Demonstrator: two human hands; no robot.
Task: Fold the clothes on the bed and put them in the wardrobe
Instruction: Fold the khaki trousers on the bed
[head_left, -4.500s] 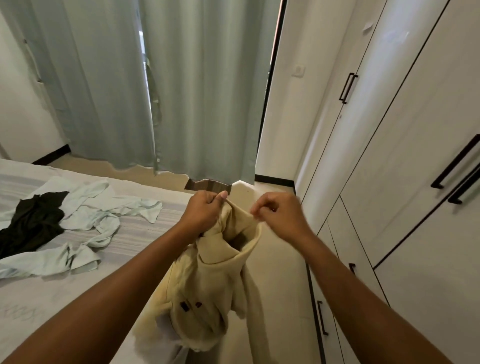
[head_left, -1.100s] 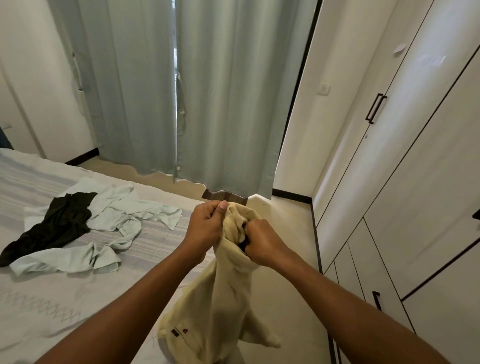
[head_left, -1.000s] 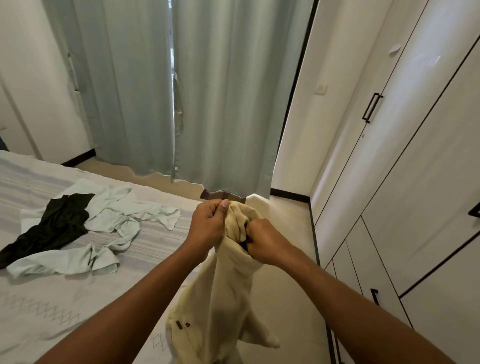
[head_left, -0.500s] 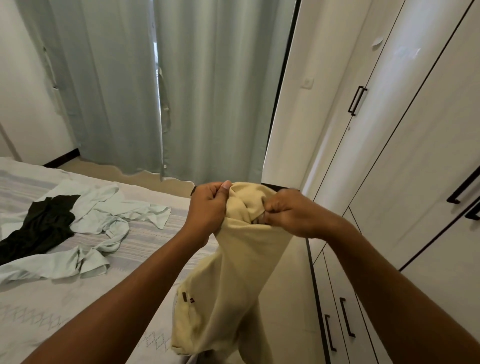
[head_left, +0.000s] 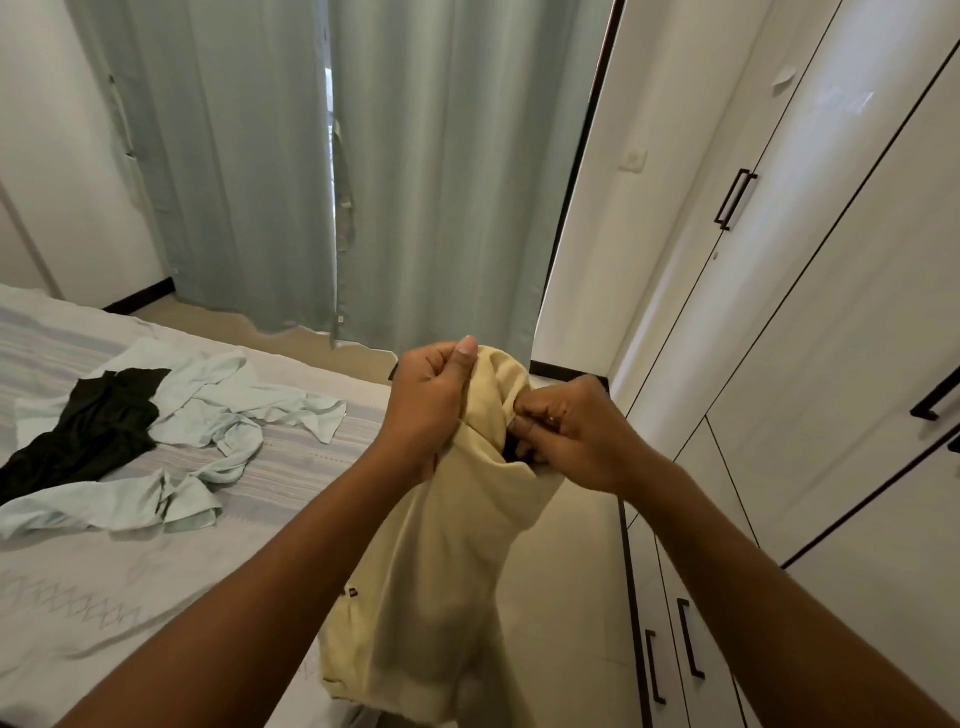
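Observation:
A pale yellow garment (head_left: 441, 571) hangs in front of me above the bed's corner. My left hand (head_left: 426, 405) grips its bunched top edge, thumb up. My right hand (head_left: 566, 431) pinches the cloth just to the right, close beside the left hand. On the bed (head_left: 78, 597) at the left lie a crumpled light blue garment (head_left: 208, 415) and a black garment (head_left: 88, 431) partly on top of it. The white wardrobe (head_left: 831, 338) with black handles fills the right side, its doors closed.
Grey-green curtains (head_left: 415, 182) hang straight ahead. A narrow strip of beige floor (head_left: 566, 597) runs between the bed and the wardrobe's lower drawers (head_left: 675, 654). A white wall (head_left: 52, 156) stands at the left.
My right hand has shifted down along the garment's top edge and pinches it lower. The yellow garment hangs more bunched between both hands. The view has turned slightly left.

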